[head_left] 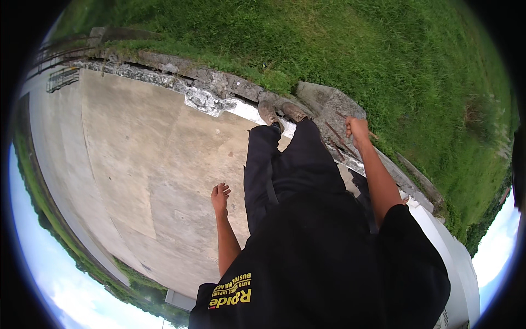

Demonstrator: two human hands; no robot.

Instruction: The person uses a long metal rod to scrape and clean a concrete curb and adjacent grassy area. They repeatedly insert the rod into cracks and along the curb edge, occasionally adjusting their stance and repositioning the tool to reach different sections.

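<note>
My right hand is closed in a fist around a thin brown rod, whose ends poke out on both sides of the fist. It is held out to the right, above broken concrete. Below that hand, rust-brown bars lie along the concrete or stick out of it; whether they join the held rod I cannot tell. On the other side my left hand hangs over the pale concrete with loosely curled fingers and nothing visible in it.
My shoes stand at the crumbling edge of a concrete slab. Beyond the edge grows thick green grass. A broken concrete block rises just past my feet. Metal railings stand at far left.
</note>
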